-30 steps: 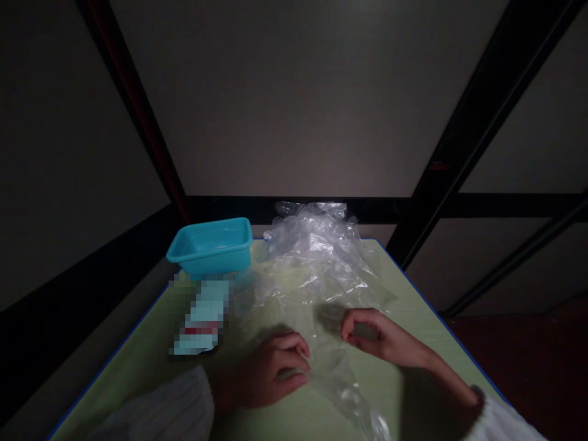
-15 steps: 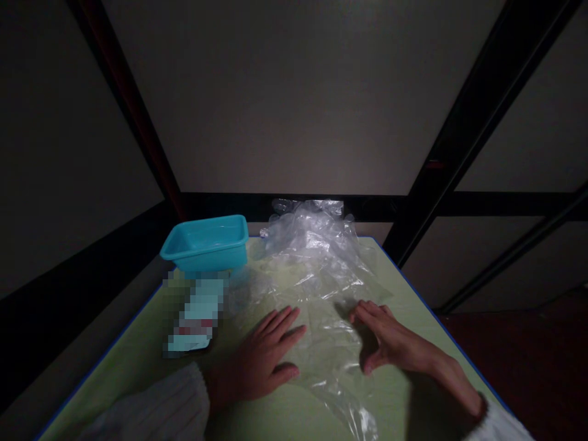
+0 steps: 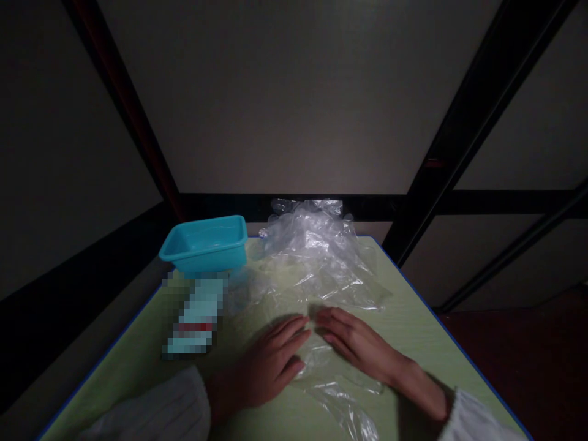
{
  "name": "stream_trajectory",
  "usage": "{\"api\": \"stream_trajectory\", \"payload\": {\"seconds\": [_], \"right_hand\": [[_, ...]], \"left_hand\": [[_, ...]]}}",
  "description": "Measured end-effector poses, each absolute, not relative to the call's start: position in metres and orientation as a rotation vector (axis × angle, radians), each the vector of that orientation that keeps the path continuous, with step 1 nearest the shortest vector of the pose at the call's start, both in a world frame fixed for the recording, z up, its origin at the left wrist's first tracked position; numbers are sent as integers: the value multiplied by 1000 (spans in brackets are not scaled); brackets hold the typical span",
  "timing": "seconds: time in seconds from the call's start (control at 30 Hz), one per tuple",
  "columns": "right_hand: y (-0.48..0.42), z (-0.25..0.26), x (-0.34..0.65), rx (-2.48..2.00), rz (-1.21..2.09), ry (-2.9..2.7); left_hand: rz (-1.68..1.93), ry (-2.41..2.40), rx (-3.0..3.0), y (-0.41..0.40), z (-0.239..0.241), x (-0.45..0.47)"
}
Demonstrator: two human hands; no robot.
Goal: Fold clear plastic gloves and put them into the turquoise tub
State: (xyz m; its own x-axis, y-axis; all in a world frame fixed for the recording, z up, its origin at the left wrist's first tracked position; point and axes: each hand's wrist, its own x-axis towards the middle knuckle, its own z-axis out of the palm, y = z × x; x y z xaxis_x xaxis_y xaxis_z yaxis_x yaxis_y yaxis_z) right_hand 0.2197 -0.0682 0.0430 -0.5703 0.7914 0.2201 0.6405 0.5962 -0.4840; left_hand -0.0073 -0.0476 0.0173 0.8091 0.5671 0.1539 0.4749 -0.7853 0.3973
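Note:
My left hand (image 3: 271,364) lies low over the table with its fingers stretched out, at the left side of a thin, clear plastic piece (image 3: 340,404). My right hand (image 3: 361,346) rests across the same plastic, fingers extended toward my left fingertips, with a narrow gap between the two hands. Its thumb is hidden. The plastic under the hands is flat and creased, and its near end trails toward the table's front. Beyond the hands rises a crumpled heap of clear plastic (image 3: 312,239); whether its pieces are bags or gloves I cannot tell.
A turquoise plastic basin (image 3: 211,251) stands at the table's back left. In front of it lies a blurred-out, pale green flat object (image 3: 197,312). The light green table (image 3: 422,343) has a blue edge and meets a panelled wall (image 3: 294,122).
My right hand has moved left across the plastic, close to my left hand, and its fingers have straightened. The plastic's right part has shifted inward with it. My left hand has barely moved.

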Motion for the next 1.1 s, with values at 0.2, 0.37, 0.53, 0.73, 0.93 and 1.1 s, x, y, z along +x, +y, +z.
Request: {"api": "stream_trajectory", "payload": {"seconds": [0.2, 0.37, 0.53, 0.73, 0.93, 1.1], "right_hand": [[-74, 21, 204, -1207, 438, -2633], [-76, 19, 209, -1317, 415, -2677], [-75, 17, 219, -1398, 377, -2652], [-72, 14, 235, -1571, 310, -2563], [-67, 13, 245, -1572, 246, -2511], [-56, 18, 256, -1486, 331, -2396]], "left_hand": [[255, 812, 2796, -45, 7, -7], [160, 863, 2826, -48, 13, -8], [71, 912, 2798, -48, 15, -8], [56, 921, 2794, -48, 14, -9], [40, 931, 2815, -49, 15, -8], [55, 906, 2775, -48, 19, -10]]}}
